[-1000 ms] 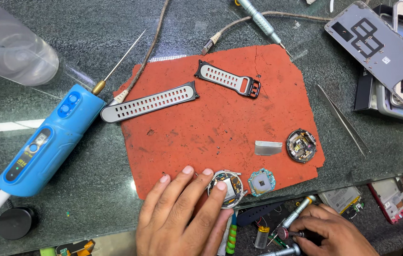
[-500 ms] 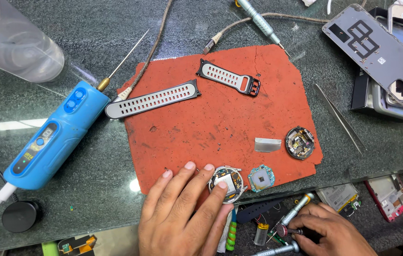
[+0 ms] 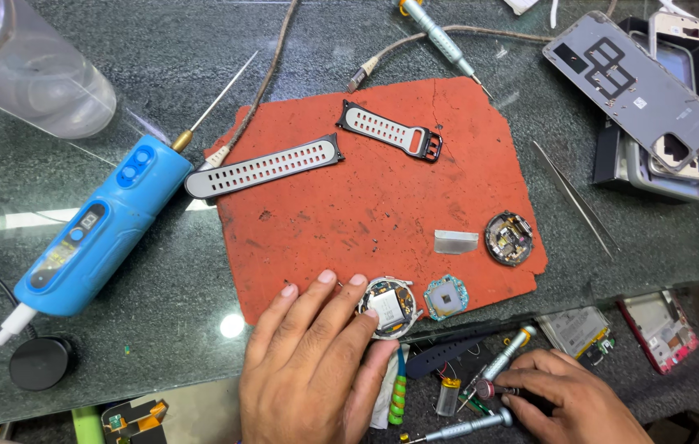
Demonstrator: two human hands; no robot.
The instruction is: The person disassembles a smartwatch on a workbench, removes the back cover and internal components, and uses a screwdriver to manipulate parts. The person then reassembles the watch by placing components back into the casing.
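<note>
The opened watch case (image 3: 389,306) is steadied under the spread, flat fingers of the left hand (image 3: 316,370), while a small screwdriver (image 3: 499,368) is being gripped by the closed right hand (image 3: 567,395) among tools below the fingertips.

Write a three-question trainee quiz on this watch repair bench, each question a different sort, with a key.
1. True or false: the left hand rests its fingertips on the opened round watch case at the near edge of the red mat.
2. Multiple choice: what does the right hand touch? A) the blue handheld tool B) a small screwdriver below the table edge C) the tweezers
3. Fill in: the two detached grey watch straps lie on the ___ part of the mat.

Key: 1 true; 2 B; 3 far.
</note>
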